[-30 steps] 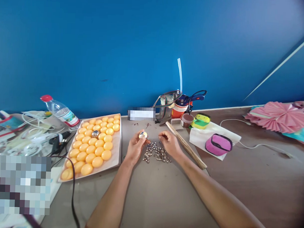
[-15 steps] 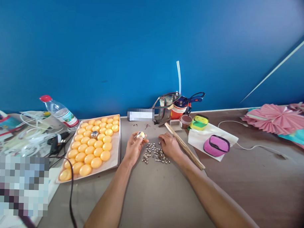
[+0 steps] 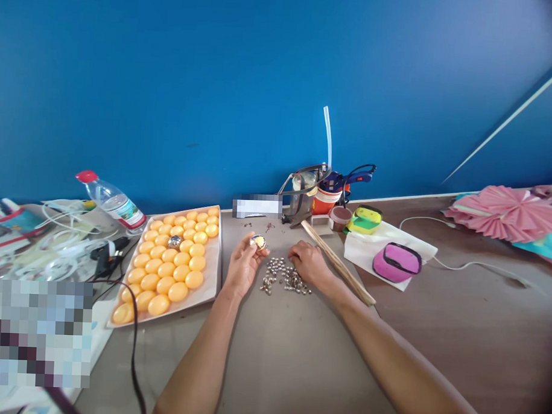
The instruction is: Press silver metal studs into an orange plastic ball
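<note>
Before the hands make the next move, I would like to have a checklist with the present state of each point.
1. Ball held: ok, the left hand has it in its fingers.
2. Right hand at the beads: ok, it is at the pile's far right edge.
3. Bead between the right fingers: cannot tell, the fingertips are hidden.
4. Beads in a container: not ok, they lie loose on the table.
5. Tray apart from the left hand: ok, table shows between.

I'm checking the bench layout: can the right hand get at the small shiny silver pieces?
Likely yes: the bare right hand is at the edge of the small shiny silver pieces, with nothing visible between them.
</note>
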